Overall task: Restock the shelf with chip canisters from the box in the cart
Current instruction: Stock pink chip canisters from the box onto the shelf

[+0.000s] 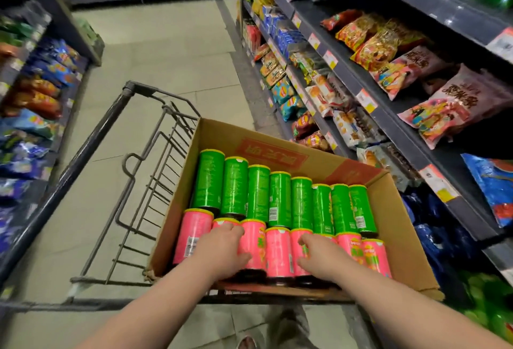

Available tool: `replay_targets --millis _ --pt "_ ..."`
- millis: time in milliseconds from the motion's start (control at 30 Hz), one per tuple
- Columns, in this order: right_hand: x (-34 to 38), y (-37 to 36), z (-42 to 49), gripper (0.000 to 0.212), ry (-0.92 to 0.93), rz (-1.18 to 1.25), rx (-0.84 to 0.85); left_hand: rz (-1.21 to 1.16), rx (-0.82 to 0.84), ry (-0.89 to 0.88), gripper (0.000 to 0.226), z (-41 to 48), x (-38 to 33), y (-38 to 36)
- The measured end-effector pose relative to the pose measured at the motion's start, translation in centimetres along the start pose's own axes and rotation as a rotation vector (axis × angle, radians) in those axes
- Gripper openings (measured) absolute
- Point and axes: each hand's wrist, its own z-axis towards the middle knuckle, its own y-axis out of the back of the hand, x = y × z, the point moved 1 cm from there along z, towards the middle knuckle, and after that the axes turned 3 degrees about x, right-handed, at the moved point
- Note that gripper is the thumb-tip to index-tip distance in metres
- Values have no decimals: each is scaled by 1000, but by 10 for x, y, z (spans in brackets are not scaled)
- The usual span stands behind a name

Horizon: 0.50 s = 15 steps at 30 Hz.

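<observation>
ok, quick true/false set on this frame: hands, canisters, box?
1. The left hand and the right hand are both on pink canisters. True.
2. The green canisters fill the row nearest the person. False: they fill the far row, and the pink ones are nearest.
3. The box sits outside the cart. False: it sits in the cart.
4. The canisters lie on their sides in the box. True.

Light even, moderately bright, shadows soft. Fisheye bends my view at the edges. Snack bags (36, 98) at 9 o'clock smear badly; green canisters (280, 198) near centre look fairly sharp.
</observation>
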Motion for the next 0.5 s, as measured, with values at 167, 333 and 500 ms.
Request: replay_targets --millis 167,333,500 --pt "-3 1 35 46 39 10 65 57 40 30 56 27 -7 1" --pt "-2 -3 62 50 99 -5 111 137 28 37 53 51 -19 1" --pt "0 -6 78 55 125 -11 126 229 68 80 53 70 -28 0"
